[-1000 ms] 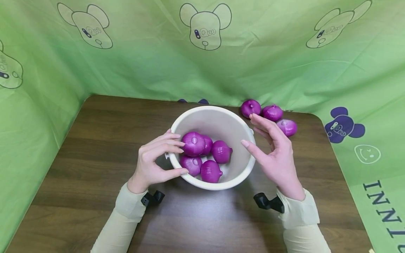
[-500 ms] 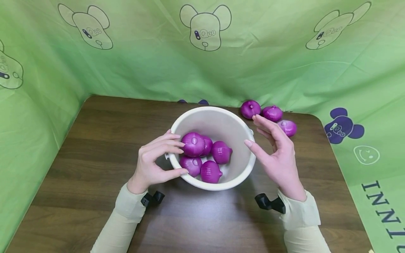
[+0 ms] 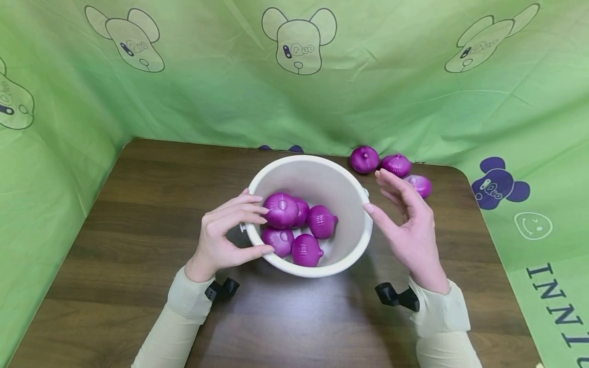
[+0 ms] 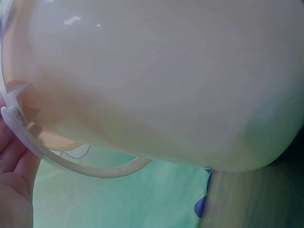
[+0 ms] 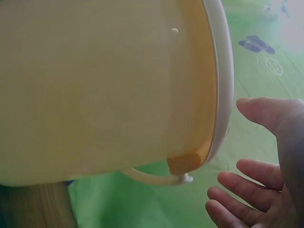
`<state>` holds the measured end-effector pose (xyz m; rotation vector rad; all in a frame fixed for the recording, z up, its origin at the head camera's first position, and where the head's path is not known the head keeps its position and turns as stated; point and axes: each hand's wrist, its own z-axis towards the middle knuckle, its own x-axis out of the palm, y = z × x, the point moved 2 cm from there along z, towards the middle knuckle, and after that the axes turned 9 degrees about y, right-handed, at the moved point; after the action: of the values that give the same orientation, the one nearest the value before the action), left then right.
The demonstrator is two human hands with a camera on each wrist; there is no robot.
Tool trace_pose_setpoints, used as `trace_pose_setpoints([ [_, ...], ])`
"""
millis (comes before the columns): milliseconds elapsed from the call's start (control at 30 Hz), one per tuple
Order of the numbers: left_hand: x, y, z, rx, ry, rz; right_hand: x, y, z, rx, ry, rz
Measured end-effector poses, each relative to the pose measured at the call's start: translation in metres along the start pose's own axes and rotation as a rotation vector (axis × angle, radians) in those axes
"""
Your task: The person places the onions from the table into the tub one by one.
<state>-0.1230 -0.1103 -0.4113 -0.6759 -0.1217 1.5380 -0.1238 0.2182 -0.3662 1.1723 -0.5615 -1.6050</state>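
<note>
A white bucket stands on the table with several purple onions at its bottom. My left hand grips its left rim, fingers and thumb curved over the edge. Seen from the left wrist, the bucket's outer wall fills most of the view and the handle hangs below the rim. Just off the right rim, my right hand is held up with thumb and fingers spread and nothing between them. The right wrist view shows a gap between the thumb and the rim.
Three more onions lie at the back right of the table: one nearest the bucket, one in the middle, one partly behind my right fingers. A green printed curtain encloses the brown wooden table.
My right hand has drifted to the right, away from over the bucket's opening. The left hand, bucket and onions stay in place.
</note>
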Motion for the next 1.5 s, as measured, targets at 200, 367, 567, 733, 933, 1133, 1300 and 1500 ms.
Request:
trace_pose_setpoints([
  [200,0.0,0.0,-0.001,-0.003,0.004,-0.002,-0.001,0.013,0.0,0.025,-0.016,-0.004],
  [367,0.0,0.0,0.0,-0.004,0.002,0.002,-0.002,0.023,0.001,0.027,-0.022,-0.008],
  [567,-0.001,0.0,0.001,-0.004,0.001,0.006,-0.006,0.008,0.0,0.044,-0.039,-0.002],
  [733,-0.001,-0.001,0.002,-0.005,0.002,0.012,-0.011,-0.012,-0.002,0.063,-0.054,0.006],
  [933,-0.001,-0.001,0.003,-0.001,0.006,0.025,-0.014,-0.016,-0.001,0.071,-0.064,0.008],
  [1133,-0.001,0.0,0.002,-0.004,0.007,0.026,-0.019,-0.018,0.0,0.086,-0.086,-0.016],
  [1300,-0.001,0.0,0.002,-0.005,0.007,0.022,-0.029,-0.019,0.001,0.126,-0.119,-0.039],
  [1500,-0.001,0.001,0.002,-0.006,0.008,0.021,-0.043,-0.02,0.005,0.139,-0.169,-0.051],
])
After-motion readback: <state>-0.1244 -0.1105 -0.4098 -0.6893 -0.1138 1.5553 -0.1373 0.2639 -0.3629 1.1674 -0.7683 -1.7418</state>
